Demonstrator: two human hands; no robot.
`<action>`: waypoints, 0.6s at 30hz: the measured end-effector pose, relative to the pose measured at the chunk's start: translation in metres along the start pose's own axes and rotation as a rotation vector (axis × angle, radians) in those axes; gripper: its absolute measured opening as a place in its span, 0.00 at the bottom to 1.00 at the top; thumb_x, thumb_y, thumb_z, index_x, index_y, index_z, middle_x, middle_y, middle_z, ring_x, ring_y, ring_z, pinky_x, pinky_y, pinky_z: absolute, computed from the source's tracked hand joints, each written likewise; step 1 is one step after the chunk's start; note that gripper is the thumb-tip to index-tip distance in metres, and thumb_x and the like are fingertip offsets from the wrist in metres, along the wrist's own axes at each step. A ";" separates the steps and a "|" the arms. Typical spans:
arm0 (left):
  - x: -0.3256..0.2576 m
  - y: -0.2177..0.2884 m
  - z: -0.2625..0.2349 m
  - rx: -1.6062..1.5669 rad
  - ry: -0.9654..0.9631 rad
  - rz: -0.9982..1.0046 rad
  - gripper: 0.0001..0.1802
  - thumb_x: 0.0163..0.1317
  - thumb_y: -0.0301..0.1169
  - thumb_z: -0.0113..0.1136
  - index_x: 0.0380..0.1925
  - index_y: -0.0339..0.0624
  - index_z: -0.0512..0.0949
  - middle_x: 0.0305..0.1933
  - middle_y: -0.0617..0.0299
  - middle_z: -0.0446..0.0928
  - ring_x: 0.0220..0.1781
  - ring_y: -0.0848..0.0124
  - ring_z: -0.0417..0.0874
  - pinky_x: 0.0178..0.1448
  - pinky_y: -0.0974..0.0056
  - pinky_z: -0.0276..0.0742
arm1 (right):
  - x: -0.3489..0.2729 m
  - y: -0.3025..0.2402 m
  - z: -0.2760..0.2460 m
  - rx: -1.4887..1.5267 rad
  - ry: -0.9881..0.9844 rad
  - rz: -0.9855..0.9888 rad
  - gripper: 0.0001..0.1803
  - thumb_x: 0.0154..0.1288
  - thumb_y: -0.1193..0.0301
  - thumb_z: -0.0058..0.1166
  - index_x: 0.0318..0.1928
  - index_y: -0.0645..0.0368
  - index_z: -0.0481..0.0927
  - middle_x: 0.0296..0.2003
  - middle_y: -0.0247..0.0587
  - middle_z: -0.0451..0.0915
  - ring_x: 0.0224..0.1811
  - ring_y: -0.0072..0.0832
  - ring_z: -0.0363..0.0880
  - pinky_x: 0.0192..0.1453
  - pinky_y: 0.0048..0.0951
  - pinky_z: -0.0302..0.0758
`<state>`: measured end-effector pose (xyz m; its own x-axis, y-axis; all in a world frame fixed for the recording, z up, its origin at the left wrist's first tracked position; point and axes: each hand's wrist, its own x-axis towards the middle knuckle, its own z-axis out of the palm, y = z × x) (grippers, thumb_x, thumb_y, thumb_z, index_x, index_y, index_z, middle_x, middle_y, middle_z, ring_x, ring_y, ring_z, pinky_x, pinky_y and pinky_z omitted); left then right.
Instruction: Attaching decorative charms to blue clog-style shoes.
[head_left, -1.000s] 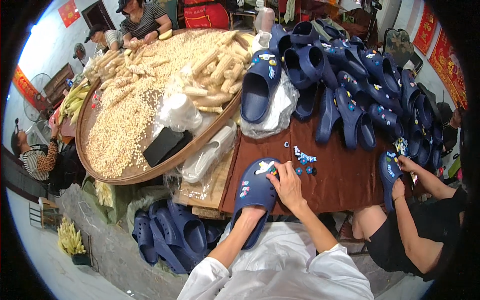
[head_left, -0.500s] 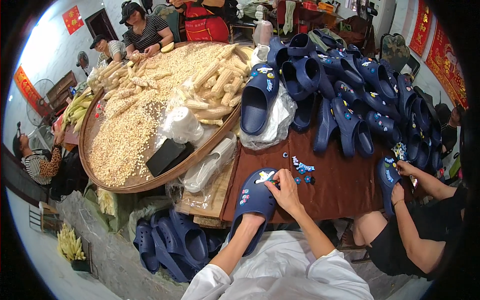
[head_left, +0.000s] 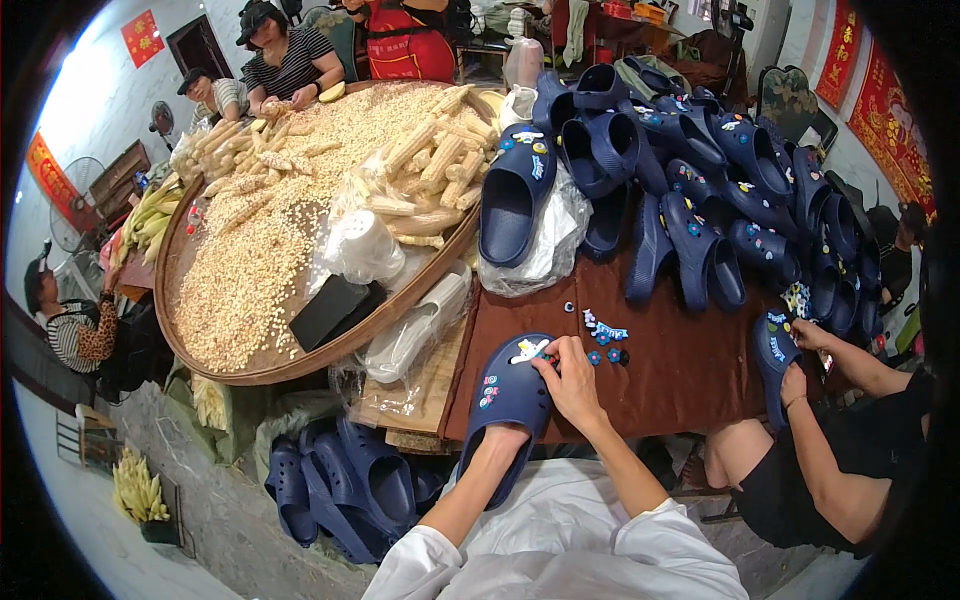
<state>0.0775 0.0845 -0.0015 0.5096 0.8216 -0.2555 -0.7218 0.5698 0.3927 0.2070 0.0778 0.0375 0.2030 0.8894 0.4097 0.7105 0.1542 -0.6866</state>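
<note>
At the near edge of the dark red-brown cloth-covered table [head_left: 680, 370], a navy blue rubber clog [head_left: 508, 405] lies with its toe pointing away from the person and its heel hanging over the table edge toward the lap. The left hand [head_left: 500, 440] comes up from below and is mostly hidden under the clog's heel, so whether its fingers are closed on the shoe or just propping it cannot be told. The right hand [head_left: 572, 380] rests on the clog's right side near the toe, fingers drawn together and pressing down on the upper beside a small white charm [head_left: 530, 350] fixed there; more small coloured charms [head_left: 489, 390] dot the clog's left flank. Just right of that hand, a loose scatter of little blue and white charms [head_left: 602, 332] lies on the cloth, close to the fingertips but apart from them. Beyond, a heap of matching navy clogs [head_left: 700, 190] fills the far right of the table. To the left sits a big round woven tray [head_left: 200, 350] of corn kernels and stripped cobs. On the right, another person's hands [head_left: 800, 345] hold a second blue clog [head_left: 775, 350].
</note>
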 end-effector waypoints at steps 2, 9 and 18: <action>0.003 0.001 0.003 -0.006 -0.002 0.019 0.21 0.78 0.34 0.38 0.65 0.38 0.67 0.65 0.55 0.73 0.65 0.64 0.75 0.70 0.61 0.70 | 0.001 0.005 0.001 0.048 -0.003 0.037 0.17 0.60 0.68 0.67 0.40 0.62 0.72 0.34 0.45 0.73 0.36 0.40 0.76 0.41 0.41 0.74; 0.007 -0.004 -0.003 -0.065 -0.059 -0.004 0.21 0.78 0.33 0.38 0.65 0.36 0.67 0.66 0.54 0.73 0.66 0.64 0.75 0.71 0.61 0.69 | 0.014 0.002 -0.012 0.127 -0.177 0.212 0.13 0.58 0.70 0.68 0.33 0.61 0.75 0.30 0.42 0.78 0.30 0.35 0.80 0.38 0.37 0.76; -0.004 0.002 0.008 1.167 -0.039 0.242 0.21 0.78 0.35 0.40 0.64 0.38 0.69 0.65 0.52 0.74 0.64 0.62 0.76 0.70 0.59 0.71 | -0.006 -0.006 0.003 -0.015 0.016 0.003 0.12 0.63 0.73 0.63 0.35 0.61 0.71 0.31 0.45 0.74 0.32 0.40 0.77 0.38 0.40 0.74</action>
<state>0.0784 0.0824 0.0075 0.4473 0.8933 -0.0445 0.0501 0.0247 0.9984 0.1995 0.0732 0.0375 0.2158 0.8826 0.4177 0.7200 0.1452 -0.6786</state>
